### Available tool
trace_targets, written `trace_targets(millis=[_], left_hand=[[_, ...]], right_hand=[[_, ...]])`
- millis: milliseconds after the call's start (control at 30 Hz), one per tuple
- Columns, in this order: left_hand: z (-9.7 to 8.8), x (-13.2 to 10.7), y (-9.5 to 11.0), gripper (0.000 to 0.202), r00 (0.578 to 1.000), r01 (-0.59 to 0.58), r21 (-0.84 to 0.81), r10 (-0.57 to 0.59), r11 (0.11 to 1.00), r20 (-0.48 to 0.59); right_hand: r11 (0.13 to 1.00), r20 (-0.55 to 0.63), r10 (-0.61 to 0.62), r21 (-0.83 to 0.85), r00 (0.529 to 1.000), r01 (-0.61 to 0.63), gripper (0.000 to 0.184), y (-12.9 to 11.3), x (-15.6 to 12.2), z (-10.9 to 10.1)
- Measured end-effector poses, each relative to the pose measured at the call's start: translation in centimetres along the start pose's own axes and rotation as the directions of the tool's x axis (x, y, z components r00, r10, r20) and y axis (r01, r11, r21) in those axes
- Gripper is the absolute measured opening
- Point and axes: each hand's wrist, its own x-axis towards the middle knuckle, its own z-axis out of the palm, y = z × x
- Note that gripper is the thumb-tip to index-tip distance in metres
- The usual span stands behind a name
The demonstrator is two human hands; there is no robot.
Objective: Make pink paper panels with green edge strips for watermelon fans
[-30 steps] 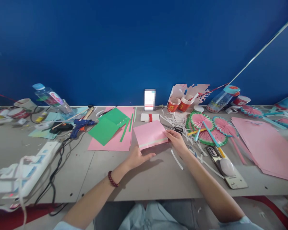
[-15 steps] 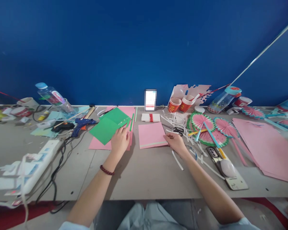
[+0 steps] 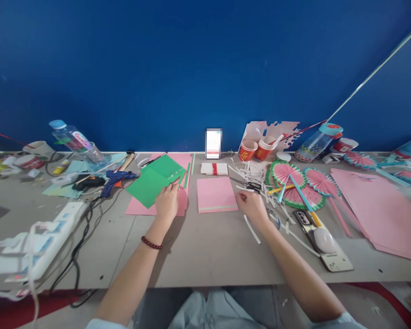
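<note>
Over the green paper sheets [image 3: 145,187] on the left is my left hand [image 3: 167,203], its fingers pinched at the lower end of a narrow green paper strip [image 3: 181,177]. A second green strip [image 3: 187,176] lies just to the right, on larger pink paper [image 3: 137,208]. In the middle, a pink paper square [image 3: 216,193] lies flat, with a pale strip [image 3: 219,207] along its near edge. My right hand [image 3: 252,206] rests just right of that square, fingers curled in, apart from the paper and with nothing visible in them. Scissors [image 3: 254,186] lie just beyond it.
Pink-and-green paper fans [image 3: 291,176], white paper scraps [image 3: 251,171], a phone [image 3: 335,260] and pink sheets [image 3: 380,210] are on the right. Red paper cups [image 3: 248,151] stand behind. On the left are a glue gun [image 3: 114,180], a power strip [image 3: 60,237] and a bottle [image 3: 78,141].
My right hand has let go of the pink square's right edge and curled its fingers. My left hand has shifted slightly left and down, to the end of a green strip.
</note>
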Motion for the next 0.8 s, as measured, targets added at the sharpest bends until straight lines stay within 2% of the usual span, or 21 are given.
trace_targets(millis=[400,500,600,667,733,800], left_hand=[[-0.1,0.2,-0.4,0.045,1.0,0.03,-0.032,-0.03,0.999,-0.007],[-0.1,0.5,-0.7,0.04,0.995,0.067,-0.108,-0.074,0.992,-0.067],[-0.1,0.7,-0.7,0.038,0.983,0.067,-0.309,-0.115,0.949,-0.141],[-0.3,0.8,-0.3,0.034,0.988,0.032,-0.549,-0.109,0.835,-0.108],[-0.6,0.6,0.5,0.03,1.0,0.025,-0.793,-0.028,0.609,0.009],[-1.1,0.0,1.5,0.032,0.977,0.096,-0.925,0.141,0.368,0.157]], right_hand=[[0.998,0.011,0.002,0.06,1.0,-0.003,0.03,0.4,0.1,0.3],[0.996,0.005,-0.018,0.091,1.0,0.017,0.03,0.3,0.1,0.2],[0.987,-0.013,-0.033,0.159,0.999,0.035,0.028,0.0,0.1,0.1],[0.967,-0.019,-0.037,0.252,0.999,0.041,0.026,-0.4,0.1,0.0],[0.913,0.042,-0.025,0.408,0.999,0.006,0.025,-0.9,0.0,-0.1],[0.79,0.202,-0.012,0.602,0.979,-0.115,0.03,-1.5,-0.1,-0.3]])
